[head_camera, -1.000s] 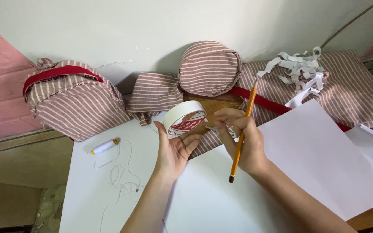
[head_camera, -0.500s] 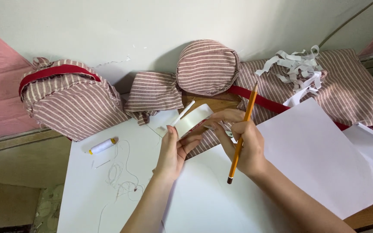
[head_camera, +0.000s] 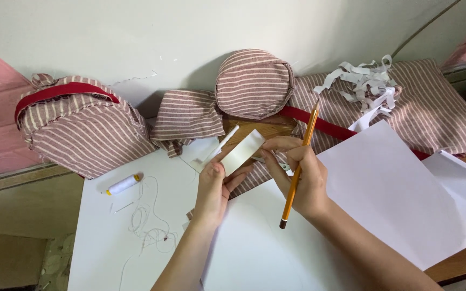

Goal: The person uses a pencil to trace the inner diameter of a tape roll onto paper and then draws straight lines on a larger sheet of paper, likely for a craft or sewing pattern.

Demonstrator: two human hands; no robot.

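Observation:
My left hand [head_camera: 215,189] grips a white roll of tape [head_camera: 242,152], turned edge-on so its broad white side faces me. My right hand [head_camera: 300,173] holds an orange pencil [head_camera: 298,164] upright between its fingers, and its fingertips touch the right edge of the tape roll. Both hands hover above white sheets of paper [head_camera: 152,242] on the wooden table.
Striped brown-and-white fabric pieces lie along the wall: a bag with a red strap [head_camera: 76,121], a folded piece [head_camera: 187,116], a round cap shape [head_camera: 253,83], a flat cloth [head_camera: 432,108]. White paper strips [head_camera: 365,81] are piled on the cloth. A thread spool [head_camera: 123,184] with loose thread sits at the left.
The tape roll has been rotated in my hands from showing its red inner core to edge-on. My right fingers have stayed at its rim, and the pencil has stayed in my right hand.

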